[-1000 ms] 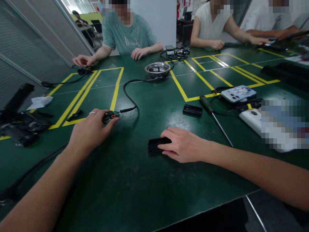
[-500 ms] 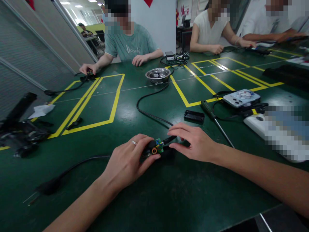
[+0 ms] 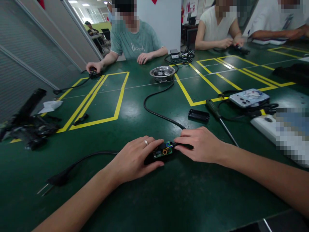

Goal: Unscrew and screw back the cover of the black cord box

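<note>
My left hand (image 3: 135,156), with a ring on one finger, is closed around a small circuit board (image 3: 165,152) that carries a copper coil and seems to sit in a dark housing. The fingers hide its left part. Close on the right, my right hand (image 3: 202,145) pinches the black cable (image 3: 160,115) near the board's right end. Its fingertips partly cover the join between cable and board. Another black cord leaves from under my left hand and ends in a two-pin plug (image 3: 58,179). Beyond my right hand lies a black casing half (image 3: 198,116).
A screwdriver (image 3: 213,109) lies to the right, near a phone (image 3: 249,97) and a white device (image 3: 265,125). A metal bowl (image 3: 162,74) holding small parts stands farther back. Black parts (image 3: 36,129) are heaped at left. Co-workers sit across the green table.
The board now lies flatter and shows more of its surface in my left hand. My right fingers have closed onto the cable beside it. The camera view has shifted slightly.
</note>
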{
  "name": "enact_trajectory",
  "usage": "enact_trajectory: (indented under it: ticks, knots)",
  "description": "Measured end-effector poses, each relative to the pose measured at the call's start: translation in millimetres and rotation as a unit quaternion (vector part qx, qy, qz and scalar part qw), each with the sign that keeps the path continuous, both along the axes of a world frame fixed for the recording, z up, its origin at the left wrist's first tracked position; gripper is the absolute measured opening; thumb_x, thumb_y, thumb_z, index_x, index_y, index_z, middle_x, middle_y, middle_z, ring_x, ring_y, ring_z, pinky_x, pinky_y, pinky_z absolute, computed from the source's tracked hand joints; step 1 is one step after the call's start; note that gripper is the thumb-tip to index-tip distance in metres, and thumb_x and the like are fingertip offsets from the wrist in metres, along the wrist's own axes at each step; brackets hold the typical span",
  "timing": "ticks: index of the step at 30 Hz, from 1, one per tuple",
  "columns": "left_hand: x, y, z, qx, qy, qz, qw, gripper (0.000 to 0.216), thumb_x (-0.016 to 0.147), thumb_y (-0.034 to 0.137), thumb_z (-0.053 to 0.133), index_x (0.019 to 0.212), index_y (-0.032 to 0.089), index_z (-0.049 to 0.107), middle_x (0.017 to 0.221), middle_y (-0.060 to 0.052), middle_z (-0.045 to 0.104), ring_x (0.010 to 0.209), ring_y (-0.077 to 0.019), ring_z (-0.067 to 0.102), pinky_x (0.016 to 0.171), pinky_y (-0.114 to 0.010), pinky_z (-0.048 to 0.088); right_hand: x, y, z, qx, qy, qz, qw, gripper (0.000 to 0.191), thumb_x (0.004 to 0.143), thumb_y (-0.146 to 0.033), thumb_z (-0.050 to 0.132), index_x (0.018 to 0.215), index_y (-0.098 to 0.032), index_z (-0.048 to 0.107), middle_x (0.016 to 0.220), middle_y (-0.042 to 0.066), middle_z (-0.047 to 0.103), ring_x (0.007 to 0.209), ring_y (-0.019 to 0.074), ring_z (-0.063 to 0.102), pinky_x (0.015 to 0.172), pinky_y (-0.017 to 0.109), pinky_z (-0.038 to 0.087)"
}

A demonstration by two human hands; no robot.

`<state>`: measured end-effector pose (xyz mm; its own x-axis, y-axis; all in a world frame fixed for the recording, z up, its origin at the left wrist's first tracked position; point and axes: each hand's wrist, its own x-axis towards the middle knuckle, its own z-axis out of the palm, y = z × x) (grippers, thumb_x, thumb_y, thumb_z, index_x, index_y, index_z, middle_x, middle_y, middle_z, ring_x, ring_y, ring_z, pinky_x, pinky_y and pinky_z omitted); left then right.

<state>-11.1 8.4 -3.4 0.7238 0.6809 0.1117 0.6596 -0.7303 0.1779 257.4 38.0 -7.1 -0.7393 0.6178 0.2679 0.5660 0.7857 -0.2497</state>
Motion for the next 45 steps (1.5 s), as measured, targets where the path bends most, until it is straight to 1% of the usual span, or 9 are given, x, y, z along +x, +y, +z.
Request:
enact_trajectory:
  ticks: [5, 12, 19, 23, 28, 35, 40, 43, 45]
  knots:
    - [0, 2, -0.9, -0.002, -0.004, -0.003, 1.000, 0.046, 0.093, 0.044, 0.054, 0.132, 0.021, 0.047, 0.115, -0.008, 0.058, 0.099, -0.0207, 0.059, 0.084, -0.036, 0.051, 3, 0, 1.6, 0.000, -0.020, 0.016, 1.000, 0.032, 0.096, -0.038, 0.047, 0.112, -0.023, 0.071, 0.090, 0.004, 0.068, 0.074, 0.0141, 0.061, 0.060, 0.029, 0.036]
    - [1, 2, 0.4, -0.009, 0.000, 0.001, 1.000, 0.044, 0.093, 0.044, 0.053, 0.128, 0.019, 0.051, 0.114, -0.009, 0.058, 0.098, -0.0216, 0.059, 0.084, -0.037, 0.051, 2, -1, 8.6, -0.046, -0.022, 0.009, 0.999, 0.031, 0.096, -0.031, 0.044, 0.108, -0.021, 0.072, 0.097, 0.006, 0.066, 0.076, 0.0139, 0.060, 0.063, 0.030, 0.041]
    - [2, 1, 3.9, -0.022, 0.004, -0.001, 1.000, 0.041, 0.094, 0.042, 0.051, 0.130, 0.022, 0.051, 0.105, -0.008, 0.058, 0.087, -0.0197, 0.058, 0.074, -0.034, 0.050, 1, 0, 11.1, -0.069, -0.033, 0.006, 0.997, 0.028, 0.096, -0.032, 0.045, 0.104, -0.019, 0.069, 0.096, 0.005, 0.064, 0.080, 0.0161, 0.061, 0.066, 0.031, 0.042]
    - [2, 1, 3.6, -0.028, 0.000, -0.003, 1.000, 0.041, 0.094, 0.041, 0.051, 0.131, 0.023, 0.053, 0.106, -0.008, 0.058, 0.088, -0.0195, 0.059, 0.076, -0.034, 0.049, 2, 0, 11.6, -0.062, -0.046, 0.012, 0.997, 0.028, 0.096, -0.032, 0.044, 0.103, -0.020, 0.068, 0.095, 0.005, 0.064, 0.078, 0.0157, 0.061, 0.064, 0.031, 0.041]
    - [2, 1, 3.4, -0.027, -0.002, -0.004, 1.000, 0.042, 0.094, 0.041, 0.051, 0.131, 0.022, 0.054, 0.106, -0.009, 0.058, 0.089, -0.0195, 0.059, 0.075, -0.034, 0.049, 2, -1, 11.7, -0.065, -0.047, 0.001, 0.997, 0.029, 0.097, -0.034, 0.045, 0.104, -0.021, 0.070, 0.095, 0.005, 0.065, 0.080, 0.0160, 0.062, 0.067, 0.031, 0.042]
    - [1, 1, 5.9, -0.051, 0.002, 0.002, 0.999, 0.043, 0.093, 0.041, 0.052, 0.132, 0.024, 0.054, 0.109, -0.009, 0.058, 0.091, -0.0201, 0.059, 0.078, -0.033, 0.050, 6, 1, 15.1, -0.096, -0.039, 0.009, 0.995, 0.028, 0.096, -0.033, 0.049, 0.106, -0.022, 0.072, 0.094, 0.005, 0.066, 0.080, 0.0152, 0.062, 0.070, 0.030, 0.044]
    - [4, 0, 5.6, -0.057, -0.011, 0.008, 0.998, 0.042, 0.094, 0.041, 0.050, 0.132, 0.024, 0.055, 0.108, -0.009, 0.058, 0.091, -0.0201, 0.060, 0.078, -0.033, 0.050, 6, 1, 11.1, -0.112, -0.027, 0.003, 0.993, 0.029, 0.096, -0.035, 0.049, 0.106, -0.022, 0.072, 0.092, 0.005, 0.065, 0.080, 0.0150, 0.062, 0.072, 0.031, 0.044]
    - [3, 0, 9.0, -0.067, -0.018, 0.008, 0.998, 0.044, 0.093, 0.044, 0.053, 0.132, 0.025, 0.054, 0.112, -0.009, 0.058, 0.096, -0.0210, 0.060, 0.082, -0.034, 0.050, 6, 1, 9.4, -0.117, -0.019, 0.001, 0.993, 0.028, 0.096, -0.035, 0.049, 0.106, -0.022, 0.073, 0.091, 0.004, 0.065, 0.078, 0.0144, 0.061, 0.073, 0.031, 0.044]
    - [-2, 1, 14.0, -0.094, -0.022, 0.029, 0.995, 0.048, 0.089, 0.048, 0.058, 0.130, 0.024, 0.053, 0.114, -0.009, 0.059, 0.096, -0.0215, 0.060, 0.082, -0.035, 0.050, 6, 2, 10.0, -0.121, -0.019, 0.000, 0.992, 0.028, 0.096, -0.035, 0.050, 0.105, -0.023, 0.073, 0.090, 0.004, 0.065, 0.078, 0.0143, 0.061, 0.072, 0.031, 0.044]
